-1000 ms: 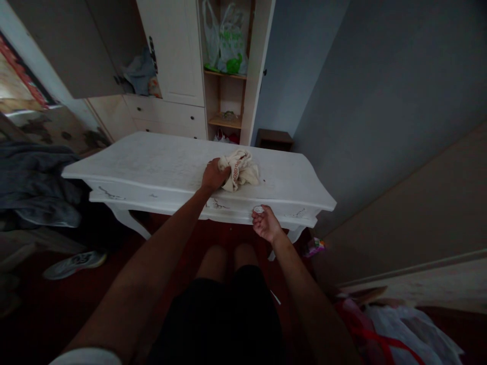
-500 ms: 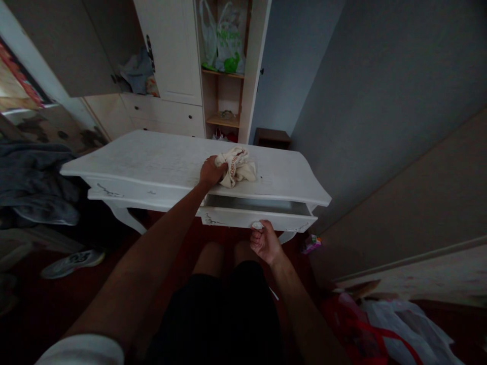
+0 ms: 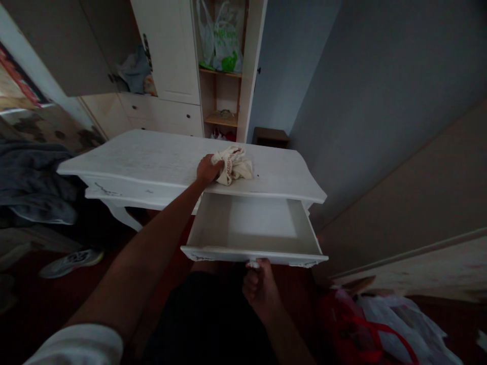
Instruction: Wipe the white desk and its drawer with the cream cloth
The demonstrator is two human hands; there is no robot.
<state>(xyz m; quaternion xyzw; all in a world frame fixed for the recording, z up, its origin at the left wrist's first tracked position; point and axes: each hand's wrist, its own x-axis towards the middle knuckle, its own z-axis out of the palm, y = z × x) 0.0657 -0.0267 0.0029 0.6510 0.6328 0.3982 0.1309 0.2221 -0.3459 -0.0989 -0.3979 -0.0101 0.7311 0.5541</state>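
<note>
**A:** What is the largest thing around the white painted wooden table (image 3: 152, 162)?

**B:** A tall cream wardrobe (image 3: 167, 56) stands behind the table. On 1 of its open shelves sit thin white plastic bags with green print (image 3: 220, 35).

**A:** And the table itself?

**B:** It runs across the middle of the view. Under the right half of the tabletop, the shallow white drawer (image 3: 251, 225) is pulled far out toward the person, so its pale inside is in full view.

**A:** What lies around the table?

**B:** A dark grey heap of fabric (image 3: 34, 182) lies to the left of the table. In front of that heap, 1 pale sneaker (image 3: 70, 258) sits on the dark red floor. Red and white bags (image 3: 380, 329) lie on the floor to the right of the table, close to the person. A small dark brown stand (image 3: 271, 137) sits behind the table's far right corner.

**A:** Where is the left hand?

**B:** The left hand (image 3: 207, 170) rests on the tabletop near the table's front edge, above the back of the drawer. Its fingers are closed on the edge of a cream crumpled cloth with a reddish print (image 3: 234, 165). The cloth lies bunched on the tabletop, touching the hand on its right side.

**A:** And the right one?

**B:** The right hand (image 3: 261, 289) is just in front of the drawer's front panel. Its fingers are curled tight round the small white round knob (image 3: 253, 263) at the middle of that panel.
</note>
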